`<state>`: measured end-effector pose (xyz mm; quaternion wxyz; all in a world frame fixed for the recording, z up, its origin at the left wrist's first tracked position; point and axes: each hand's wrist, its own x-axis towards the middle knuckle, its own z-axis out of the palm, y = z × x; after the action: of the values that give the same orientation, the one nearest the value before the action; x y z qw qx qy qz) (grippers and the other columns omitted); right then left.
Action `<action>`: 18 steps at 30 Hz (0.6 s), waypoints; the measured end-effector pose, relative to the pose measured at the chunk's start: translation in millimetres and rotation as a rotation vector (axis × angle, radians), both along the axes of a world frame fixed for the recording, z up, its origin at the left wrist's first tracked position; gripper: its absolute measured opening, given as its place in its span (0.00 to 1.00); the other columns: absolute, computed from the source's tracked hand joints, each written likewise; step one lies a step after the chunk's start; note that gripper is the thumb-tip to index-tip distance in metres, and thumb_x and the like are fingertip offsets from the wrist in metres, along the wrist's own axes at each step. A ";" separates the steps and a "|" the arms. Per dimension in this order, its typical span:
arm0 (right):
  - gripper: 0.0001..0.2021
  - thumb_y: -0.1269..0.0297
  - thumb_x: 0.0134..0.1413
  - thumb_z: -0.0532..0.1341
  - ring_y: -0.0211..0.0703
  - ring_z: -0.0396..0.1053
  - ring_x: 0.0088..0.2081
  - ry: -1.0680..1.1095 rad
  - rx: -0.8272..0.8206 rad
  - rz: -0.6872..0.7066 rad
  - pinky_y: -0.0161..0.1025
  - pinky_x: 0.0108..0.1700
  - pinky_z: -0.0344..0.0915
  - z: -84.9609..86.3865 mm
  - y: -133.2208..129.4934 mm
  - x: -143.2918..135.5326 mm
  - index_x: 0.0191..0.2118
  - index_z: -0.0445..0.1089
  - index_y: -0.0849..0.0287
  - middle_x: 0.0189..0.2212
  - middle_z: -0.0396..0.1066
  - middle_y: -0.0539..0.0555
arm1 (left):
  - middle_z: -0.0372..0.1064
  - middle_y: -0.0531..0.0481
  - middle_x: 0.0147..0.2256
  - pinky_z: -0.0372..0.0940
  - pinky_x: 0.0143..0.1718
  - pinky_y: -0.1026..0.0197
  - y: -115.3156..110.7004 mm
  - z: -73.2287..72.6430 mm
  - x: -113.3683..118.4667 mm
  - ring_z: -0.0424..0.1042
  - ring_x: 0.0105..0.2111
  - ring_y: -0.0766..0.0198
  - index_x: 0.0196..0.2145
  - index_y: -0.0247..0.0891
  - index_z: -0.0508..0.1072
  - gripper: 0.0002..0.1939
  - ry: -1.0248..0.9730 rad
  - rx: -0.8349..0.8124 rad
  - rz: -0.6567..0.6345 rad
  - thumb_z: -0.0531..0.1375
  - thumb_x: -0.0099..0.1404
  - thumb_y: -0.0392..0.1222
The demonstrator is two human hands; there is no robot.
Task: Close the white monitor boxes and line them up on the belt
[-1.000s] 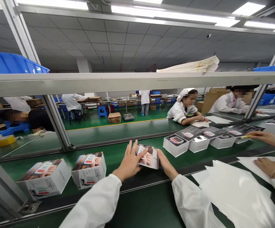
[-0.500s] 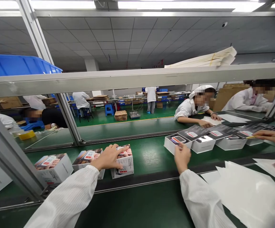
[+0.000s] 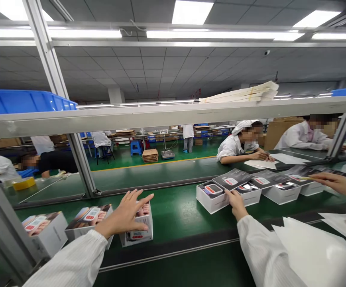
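On the left, my left hand (image 3: 124, 213) has its fingers spread over a closed printed box (image 3: 141, 227), partly hiding it. Two more closed boxes, one in the middle (image 3: 89, 219) and one farther left (image 3: 46, 233), stand beside it on the green belt. My right hand (image 3: 235, 202) is at the near right corner of an open white box (image 3: 211, 199) with a watch-like device inside, its fingers pinched at the box edge by a dark lid (image 3: 232, 179). Whether the fingertips grip box or lid is too small to tell.
More open boxes with lids (image 3: 283, 191) line the belt to the right, where another person's hand (image 3: 334, 181) holds a thin yellow item. White sheets (image 3: 316, 251) lie at the lower right. A metal post (image 3: 81, 163) and a crossbar (image 3: 167, 115) frame the belt.
The view has tilted up. My left hand has lifted off the closed box with fingers spreading. My right hand has moved from the device to the open box's right corner. The closed boxes have shifted left.
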<state>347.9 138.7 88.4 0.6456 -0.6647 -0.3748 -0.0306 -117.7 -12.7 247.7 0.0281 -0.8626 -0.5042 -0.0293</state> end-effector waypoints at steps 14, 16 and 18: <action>0.27 0.46 0.55 0.57 0.55 0.55 0.64 -0.045 -0.250 0.786 0.53 0.65 0.51 -5.5 -83.7 -52.0 0.58 0.68 0.49 0.62 0.61 0.52 | 0.35 0.39 0.70 0.40 0.66 0.37 50.2 -89.0 181.8 0.34 0.69 0.44 0.70 0.40 0.43 0.46 -0.571 0.048 -0.140 0.61 0.59 0.32; 0.26 0.47 0.55 0.57 0.55 0.59 0.62 0.025 -0.242 0.828 0.52 0.64 0.54 -5.2 -83.4 -58.2 0.58 0.68 0.48 0.60 0.64 0.52 | 0.42 0.33 0.68 0.47 0.65 0.41 59.1 -107.7 192.6 0.44 0.68 0.44 0.70 0.34 0.41 0.47 -0.647 -0.089 -0.085 0.59 0.58 0.30; 0.24 0.47 0.55 0.59 0.57 0.63 0.59 0.099 -0.245 0.806 0.52 0.61 0.58 -4.9 -79.8 -64.1 0.56 0.69 0.47 0.58 0.67 0.52 | 0.45 0.32 0.67 0.52 0.64 0.45 59.9 -121.9 194.0 0.49 0.66 0.48 0.70 0.34 0.38 0.47 -0.681 -0.110 -0.074 0.57 0.59 0.29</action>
<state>283.8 58.9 83.4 0.5391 -0.5374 -0.5743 0.3011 76.2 47.2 125.9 -0.1894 -0.8213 -0.4539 -0.2892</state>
